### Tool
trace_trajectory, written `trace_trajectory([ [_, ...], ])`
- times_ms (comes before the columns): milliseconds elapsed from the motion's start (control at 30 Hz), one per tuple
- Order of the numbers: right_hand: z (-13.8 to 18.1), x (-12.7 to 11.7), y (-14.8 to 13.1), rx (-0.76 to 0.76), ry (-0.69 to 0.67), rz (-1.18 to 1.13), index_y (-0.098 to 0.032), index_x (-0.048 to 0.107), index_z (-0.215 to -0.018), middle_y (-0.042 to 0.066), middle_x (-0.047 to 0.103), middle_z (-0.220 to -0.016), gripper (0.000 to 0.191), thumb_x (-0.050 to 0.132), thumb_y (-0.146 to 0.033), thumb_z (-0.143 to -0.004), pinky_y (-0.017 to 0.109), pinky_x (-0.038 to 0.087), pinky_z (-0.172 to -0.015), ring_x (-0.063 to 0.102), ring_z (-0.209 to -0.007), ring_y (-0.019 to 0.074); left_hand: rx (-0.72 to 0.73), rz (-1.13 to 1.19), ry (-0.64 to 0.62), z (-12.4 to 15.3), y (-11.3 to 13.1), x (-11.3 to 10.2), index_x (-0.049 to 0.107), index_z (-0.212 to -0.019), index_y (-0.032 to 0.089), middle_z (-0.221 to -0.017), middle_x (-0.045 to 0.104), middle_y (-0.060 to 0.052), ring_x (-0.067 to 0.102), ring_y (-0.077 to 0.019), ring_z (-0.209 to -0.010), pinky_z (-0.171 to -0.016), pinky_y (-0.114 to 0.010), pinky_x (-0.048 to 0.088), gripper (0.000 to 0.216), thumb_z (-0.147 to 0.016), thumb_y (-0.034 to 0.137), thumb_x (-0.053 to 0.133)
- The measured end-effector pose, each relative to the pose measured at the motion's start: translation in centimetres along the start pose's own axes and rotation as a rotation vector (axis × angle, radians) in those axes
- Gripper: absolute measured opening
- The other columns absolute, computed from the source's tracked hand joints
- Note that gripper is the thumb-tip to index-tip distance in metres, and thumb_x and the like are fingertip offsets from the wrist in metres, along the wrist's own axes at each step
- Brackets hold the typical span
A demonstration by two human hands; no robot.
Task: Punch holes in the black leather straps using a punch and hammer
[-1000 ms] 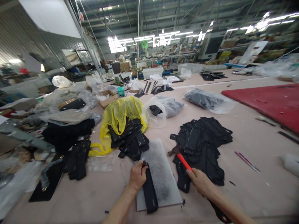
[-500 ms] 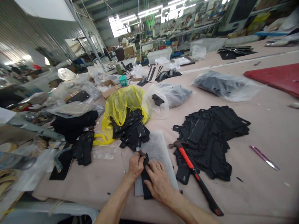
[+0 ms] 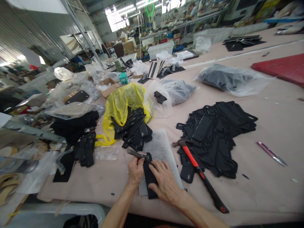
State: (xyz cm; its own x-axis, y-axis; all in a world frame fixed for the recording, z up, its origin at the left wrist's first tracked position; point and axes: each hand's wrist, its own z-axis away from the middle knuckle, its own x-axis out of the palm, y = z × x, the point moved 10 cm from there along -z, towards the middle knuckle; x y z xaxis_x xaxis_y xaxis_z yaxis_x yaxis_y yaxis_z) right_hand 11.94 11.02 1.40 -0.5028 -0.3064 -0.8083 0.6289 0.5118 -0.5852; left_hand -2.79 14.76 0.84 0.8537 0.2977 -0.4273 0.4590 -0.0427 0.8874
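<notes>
A long black strap piece (image 3: pixel 148 181) lies on a grey speckled pad (image 3: pixel 163 150) at the table's near edge. My left hand (image 3: pixel 135 171) is closed on a slim metal tool (image 3: pixel 136 154) whose tip rests at the strap's top end. My right hand (image 3: pixel 165 183) lies flat on the strap, fingers spread, pressing it down. A hammer with a red and black handle (image 3: pixel 199 172) lies on the table just right of the pad, out of my hands.
A heap of black cut pieces (image 3: pixel 218 133) spreads to the right of the hammer. A yellow bag (image 3: pixel 121 106) spills more black pieces behind the pad. Clear bags (image 3: pixel 231 80), a knife (image 3: pixel 272 154) and a red mat (image 3: pixel 282 68) lie further right. Clutter fills the left.
My right hand let go of the hammer, which now lies on the table, and came down flat on the strap. The left hand's metal tool now points left at the strap's top.
</notes>
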Motion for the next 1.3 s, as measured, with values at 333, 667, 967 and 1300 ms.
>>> trace_trajectory([
  [333, -0.6, 1.1, 0.6, -0.049, -0.066, 0.115, -0.018, 0.032, -0.150, 0.010, 0.027, -0.158, 0.070, 0.057, -0.043, -0.090, 0.062, 0.002, -0.116, 0.015, -0.146, 0.0325, 0.031, 0.008, -0.007, 1.0, -0.8, -1.2, 0.071, -0.100, 0.017, -0.096, 0.074, -0.007, 0.069, -0.0218, -0.090, -0.084, -0.033, 0.055, 0.024, -0.091, 0.032, 0.053],
  [667, -3.7, -0.6, 1.7, -0.062, -0.041, 0.148, -0.015, 0.037, -0.147, 0.015, 0.031, -0.155, 0.066, 0.057, -0.038, -0.089, 0.061, 0.008, -0.116, 0.017, -0.146, 0.0320, 0.052, 0.095, -0.089, 1.6, -0.3, -0.4, 0.071, -0.098, 0.017, -0.095, 0.074, -0.007, 0.069, -0.0216, -0.091, -0.082, -0.032, 0.055, 0.023, -0.089, 0.028, 0.054],
  [967, -2.9, 0.7, 1.6, 0.013, -0.051, 0.145, -0.016, 0.036, -0.147, 0.014, 0.029, -0.156, 0.072, 0.062, -0.041, -0.085, 0.062, 0.003, -0.115, 0.016, -0.146, 0.0324, 0.027, 0.105, -0.080, 2.2, -0.9, -1.1, 0.072, -0.098, 0.017, -0.096, 0.074, -0.007, 0.069, -0.0220, -0.090, -0.082, -0.032, 0.056, 0.025, -0.089, 0.032, 0.054],
  [1300, -4.3, 0.3, 2.5, -0.017, -0.052, 0.036, -0.014, 0.035, -0.148, 0.013, 0.030, -0.156, 0.075, 0.061, -0.031, -0.080, 0.061, 0.000, -0.115, 0.016, -0.146, 0.0301, 0.068, 0.094, -0.133, 1.2, -1.1, 0.4, 0.073, -0.099, 0.017, -0.098, 0.075, -0.007, 0.070, -0.0222, -0.093, -0.085, -0.033, 0.057, 0.024, -0.087, 0.029, 0.055],
])
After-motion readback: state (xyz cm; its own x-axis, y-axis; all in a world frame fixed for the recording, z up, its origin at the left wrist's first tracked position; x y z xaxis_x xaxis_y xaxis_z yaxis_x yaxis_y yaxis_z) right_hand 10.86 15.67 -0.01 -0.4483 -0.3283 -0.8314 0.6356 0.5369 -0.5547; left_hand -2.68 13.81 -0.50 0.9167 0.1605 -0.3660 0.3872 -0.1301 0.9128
